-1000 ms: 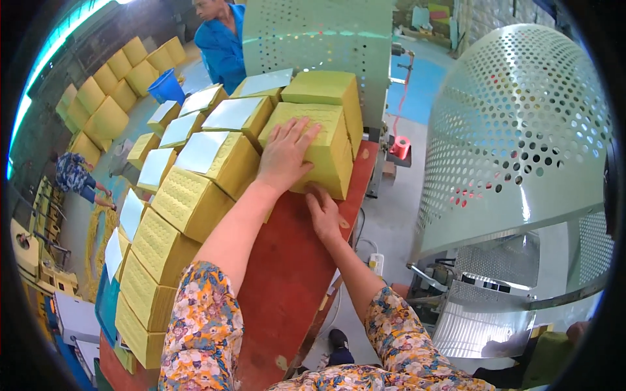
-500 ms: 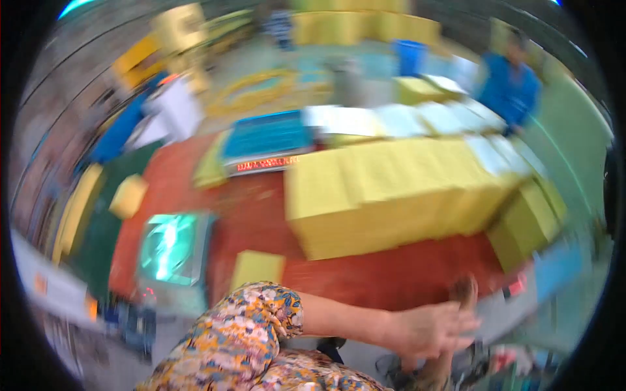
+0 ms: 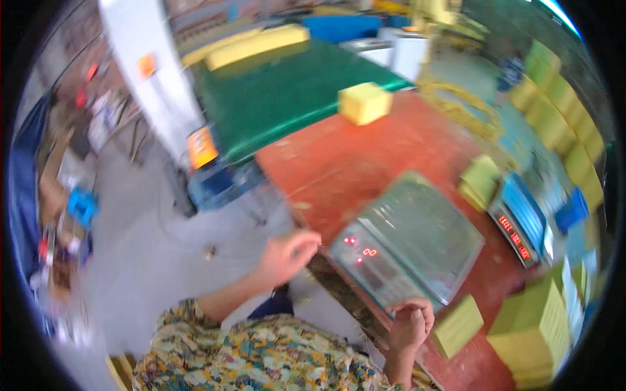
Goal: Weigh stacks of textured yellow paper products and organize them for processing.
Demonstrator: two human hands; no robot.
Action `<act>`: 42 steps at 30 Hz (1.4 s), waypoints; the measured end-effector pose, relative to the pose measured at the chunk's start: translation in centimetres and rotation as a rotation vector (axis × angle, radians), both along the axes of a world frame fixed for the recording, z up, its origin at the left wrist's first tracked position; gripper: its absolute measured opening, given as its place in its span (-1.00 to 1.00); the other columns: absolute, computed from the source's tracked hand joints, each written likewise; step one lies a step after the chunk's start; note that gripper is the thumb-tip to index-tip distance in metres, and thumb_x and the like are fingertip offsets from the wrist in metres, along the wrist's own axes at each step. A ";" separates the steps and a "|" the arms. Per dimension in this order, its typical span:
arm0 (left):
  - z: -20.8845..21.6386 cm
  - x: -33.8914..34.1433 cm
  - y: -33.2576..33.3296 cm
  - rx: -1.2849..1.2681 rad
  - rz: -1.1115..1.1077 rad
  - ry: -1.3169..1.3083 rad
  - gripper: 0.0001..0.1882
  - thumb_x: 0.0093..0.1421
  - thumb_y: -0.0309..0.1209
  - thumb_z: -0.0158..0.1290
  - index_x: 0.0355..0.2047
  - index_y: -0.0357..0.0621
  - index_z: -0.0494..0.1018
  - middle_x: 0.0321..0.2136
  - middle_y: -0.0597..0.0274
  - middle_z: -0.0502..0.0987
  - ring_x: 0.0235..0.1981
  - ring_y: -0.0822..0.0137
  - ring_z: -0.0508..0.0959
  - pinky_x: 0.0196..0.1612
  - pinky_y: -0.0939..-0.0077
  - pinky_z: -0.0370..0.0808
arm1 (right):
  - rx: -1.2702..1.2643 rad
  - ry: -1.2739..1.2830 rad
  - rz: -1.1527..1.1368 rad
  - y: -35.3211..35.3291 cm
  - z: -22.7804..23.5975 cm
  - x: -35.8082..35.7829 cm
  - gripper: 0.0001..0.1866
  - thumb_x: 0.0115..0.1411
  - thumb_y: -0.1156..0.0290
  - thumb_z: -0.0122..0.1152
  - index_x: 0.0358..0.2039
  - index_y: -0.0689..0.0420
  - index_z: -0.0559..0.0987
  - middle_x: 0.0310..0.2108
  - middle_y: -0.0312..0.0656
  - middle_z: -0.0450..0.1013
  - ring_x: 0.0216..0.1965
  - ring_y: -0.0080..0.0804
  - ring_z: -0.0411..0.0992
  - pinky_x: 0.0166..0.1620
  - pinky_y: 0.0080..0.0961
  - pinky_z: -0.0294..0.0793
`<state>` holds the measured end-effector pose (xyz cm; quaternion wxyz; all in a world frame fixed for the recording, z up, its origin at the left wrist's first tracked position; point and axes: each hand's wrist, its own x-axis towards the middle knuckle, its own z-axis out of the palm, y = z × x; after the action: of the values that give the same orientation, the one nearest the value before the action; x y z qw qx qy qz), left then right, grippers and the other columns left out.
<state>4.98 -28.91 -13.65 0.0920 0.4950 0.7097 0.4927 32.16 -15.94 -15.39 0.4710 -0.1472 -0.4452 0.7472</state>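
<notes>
My left hand (image 3: 290, 257) hangs in the air off the near left edge of the red tabletop (image 3: 326, 176). Its fingers curl loosely, a gap shows between thumb and fingers, and I see nothing in it. My right hand (image 3: 411, 322) is at the near corner of a weighing scale (image 3: 424, 228) with a clear cover and a lit red display. Its fingers are drawn in against the thumb; whatever they may hold is hidden. A small yellow stack (image 3: 458, 326) lies right beside this hand. Whether the hand touches the scale I cannot tell.
A yellow block (image 3: 365, 104) sits at the table's far edge by a green surface (image 3: 287, 98) bearing a long yellow bar. A second scale (image 3: 518, 218) with a blue top is at right, near more yellow stacks (image 3: 531, 326). A white post (image 3: 153, 72) stands left.
The view has swung left, bringing the clear-covered scale to the middle. My hands, close together at the lower right before, are now apart on either side of the scale's near edge.
</notes>
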 end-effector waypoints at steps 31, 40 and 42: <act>-0.7 -38.6 -13.3 -0.700 0.549 0.584 -0.46 0.04 -0.35 0.17 0.05 -0.22 0.38 -0.50 0.15 0.55 -0.47 0.15 0.60 -0.41 0.24 0.53 | 1.138 -0.674 0.556 -11.5 -3.1 -61.3 -0.37 0.14 0.32 0.15 0.24 0.09 0.27 -0.49 0.08 0.53 -0.44 0.08 0.52 -0.36 -0.03 0.47; -1.6 -42.9 -16.2 -0.502 0.214 0.672 -0.53 0.00 -0.34 0.19 -0.08 -0.27 0.40 -0.56 0.13 0.55 -0.53 0.12 0.60 -0.53 0.23 0.49 | 1.037 -0.799 0.370 -14.7 -2.4 -60.5 -0.42 0.11 0.34 0.16 0.19 0.02 0.36 -0.48 0.06 0.53 -0.45 0.06 0.53 -0.37 -0.06 0.49; -2.3 -43.9 -16.8 -0.439 0.140 0.647 -0.56 -0.01 -0.32 0.21 -0.14 -0.23 0.41 -0.59 0.15 0.54 -0.54 0.13 0.59 -0.52 0.23 0.49 | 1.051 -0.828 0.281 -16.3 -1.9 -61.2 -0.48 0.12 0.37 0.15 0.14 0.04 0.40 -0.51 0.06 0.52 -0.47 0.07 0.52 -0.39 -0.09 0.49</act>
<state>-38.96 -45.69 -15.93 -0.0668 0.5436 0.8226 0.1529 -28.99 -32.25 -17.30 0.1695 -0.1137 -0.9071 0.3681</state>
